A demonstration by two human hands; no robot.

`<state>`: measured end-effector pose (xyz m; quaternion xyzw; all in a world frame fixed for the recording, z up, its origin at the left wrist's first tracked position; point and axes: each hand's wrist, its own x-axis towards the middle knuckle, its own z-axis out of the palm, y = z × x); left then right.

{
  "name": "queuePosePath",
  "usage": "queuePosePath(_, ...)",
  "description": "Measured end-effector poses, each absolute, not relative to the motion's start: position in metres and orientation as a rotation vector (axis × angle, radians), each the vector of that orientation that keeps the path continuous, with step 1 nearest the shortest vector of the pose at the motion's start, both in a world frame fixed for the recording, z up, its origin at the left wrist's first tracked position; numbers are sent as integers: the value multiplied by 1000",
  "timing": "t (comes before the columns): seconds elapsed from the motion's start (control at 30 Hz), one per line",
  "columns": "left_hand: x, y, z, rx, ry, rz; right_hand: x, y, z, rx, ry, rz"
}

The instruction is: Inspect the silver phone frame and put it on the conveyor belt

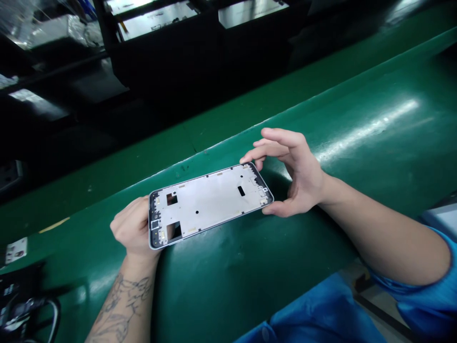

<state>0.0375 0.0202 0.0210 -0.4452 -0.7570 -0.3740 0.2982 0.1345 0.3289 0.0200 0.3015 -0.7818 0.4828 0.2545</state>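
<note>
A phone mid-frame [214,197], a flat silver plate with a dark rim and several cut-outs, is held tilted above the green bench mat. My left hand [132,224] is closed at its left end, with the fingertips hidden behind the frame. At the other end, my right hand [296,171] pinches the corners: the thumb touches the lower right corner and a finger touches the upper one. The index finger of that hand is raised off the frame.
A green mat [228,286] covers the bench. Dark shelving [200,71] with lit trays stands behind it, and clear plastic wrapping [60,31] lies at the upper left. A black device with a cable [55,314] and a small card [16,251] are at the lower left.
</note>
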Motion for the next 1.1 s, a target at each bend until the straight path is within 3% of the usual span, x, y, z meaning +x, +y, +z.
queuePosePath(0.9, 30, 12, 8, -1238, -2051, -943, 132, 328, 17, 774, -2050, 1447)
queuePosePath(1.1, 30, 10, 5, -1201, -2078, -889, 137, 321, 26, 873, -2016, 1338)
